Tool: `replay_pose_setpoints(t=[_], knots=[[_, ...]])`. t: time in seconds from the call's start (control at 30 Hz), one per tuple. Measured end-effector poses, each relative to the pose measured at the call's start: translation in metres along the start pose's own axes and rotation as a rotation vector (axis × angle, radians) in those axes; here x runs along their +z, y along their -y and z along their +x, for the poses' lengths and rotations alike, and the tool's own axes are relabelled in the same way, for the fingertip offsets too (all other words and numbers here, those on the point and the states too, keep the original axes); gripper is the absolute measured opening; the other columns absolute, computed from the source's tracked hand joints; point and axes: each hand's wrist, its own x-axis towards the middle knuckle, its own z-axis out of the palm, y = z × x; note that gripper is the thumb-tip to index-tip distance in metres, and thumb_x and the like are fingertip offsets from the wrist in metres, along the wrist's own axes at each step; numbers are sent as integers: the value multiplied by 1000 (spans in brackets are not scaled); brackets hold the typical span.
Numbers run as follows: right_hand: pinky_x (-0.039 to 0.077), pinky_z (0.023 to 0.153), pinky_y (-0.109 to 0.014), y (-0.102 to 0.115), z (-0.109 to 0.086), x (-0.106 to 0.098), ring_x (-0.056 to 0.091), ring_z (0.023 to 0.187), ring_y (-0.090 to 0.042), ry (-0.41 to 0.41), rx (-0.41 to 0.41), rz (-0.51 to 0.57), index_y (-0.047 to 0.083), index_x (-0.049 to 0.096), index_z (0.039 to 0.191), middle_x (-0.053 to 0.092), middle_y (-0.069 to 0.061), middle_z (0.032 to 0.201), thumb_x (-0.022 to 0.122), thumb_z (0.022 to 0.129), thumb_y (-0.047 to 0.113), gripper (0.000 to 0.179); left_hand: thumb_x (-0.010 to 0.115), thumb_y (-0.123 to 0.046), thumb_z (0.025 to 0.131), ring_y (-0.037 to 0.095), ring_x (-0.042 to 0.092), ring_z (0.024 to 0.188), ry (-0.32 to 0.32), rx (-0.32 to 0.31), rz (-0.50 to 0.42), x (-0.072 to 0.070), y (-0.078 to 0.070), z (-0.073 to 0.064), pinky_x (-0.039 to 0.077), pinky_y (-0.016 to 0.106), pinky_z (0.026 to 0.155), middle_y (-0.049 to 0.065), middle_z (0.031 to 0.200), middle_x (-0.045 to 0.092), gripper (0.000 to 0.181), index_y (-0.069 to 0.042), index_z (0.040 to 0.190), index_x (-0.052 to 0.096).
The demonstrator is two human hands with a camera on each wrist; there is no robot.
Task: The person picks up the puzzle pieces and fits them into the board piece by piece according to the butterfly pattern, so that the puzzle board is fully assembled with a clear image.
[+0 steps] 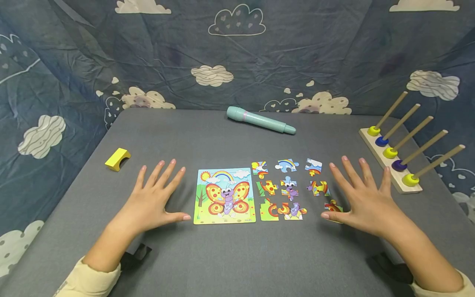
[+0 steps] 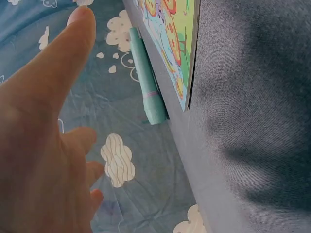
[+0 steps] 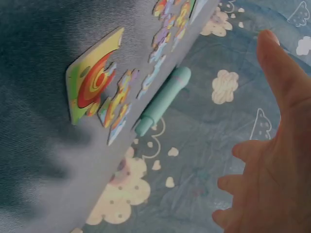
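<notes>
My left hand (image 1: 150, 204) hovers spread-fingered over the table, left of a square butterfly picture board (image 1: 224, 196). Fingers wide apart, my right hand (image 1: 365, 202) is held at the right of several loose jigsaw pieces; it holds nothing. The pieces lie in loose rows beside the board, among them a middle piece with the butterfly's face (image 1: 289, 188) and a sky piece with a rainbow (image 1: 287, 165). A corner piece (image 3: 92, 77) with a red swirl is partly hidden by the right thumb in the head view.
A pale green toy microphone (image 1: 261, 120) lies behind the board and pieces. At the left is a yellow arch block (image 1: 117, 159). A wooden peg stand (image 1: 391, 161) with yellow and blue rings stands at the right edge. Cloud-patterned cloth (image 1: 237, 53) hangs behind the grey table (image 1: 237, 255).
</notes>
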Motion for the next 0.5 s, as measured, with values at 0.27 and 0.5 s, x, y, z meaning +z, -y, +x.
replay_pose_setpoints(t=[0.27,0.5], knots=[[-21,92,-57,6,9,-10,-17,130,-34,-107,-74,47,17,3,146,-4,-12,149,65,62,67,116,49,-78,64,33,8,133,-41,29,-25,0,2,-1,-1,55,102,13,148,12,107,-14,144,21],[-7,101,-52,16,32,-21,-4,133,-34,-266,-228,239,14,8,146,1,-10,149,76,58,56,118,54,-74,66,30,12,133,-127,106,-100,11,6,2,6,50,104,9,149,11,105,-16,145,16]])
